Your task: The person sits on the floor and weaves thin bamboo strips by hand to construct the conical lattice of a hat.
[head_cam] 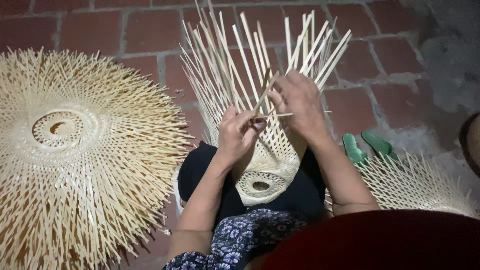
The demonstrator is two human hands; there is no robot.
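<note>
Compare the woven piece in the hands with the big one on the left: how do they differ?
The piece in the lap stands with strips upright, drawn into a cone; the left stack lies flat, strips fanned outward. The left hand and right hand grip the first; nothing touches the stack. Both are pale strips round a ringed centre.

Item: basket (pixel 265 165), half woven, pale bamboo strips.
Base: round woven disc with a centre hole, facing the camera.
Pose: tipped on its side on the lap.
Body: open lattice weave, widening away from the base.
Strips (pixel 300 45): loose, unwoven ends fanning upward over the brick floor.
</note>
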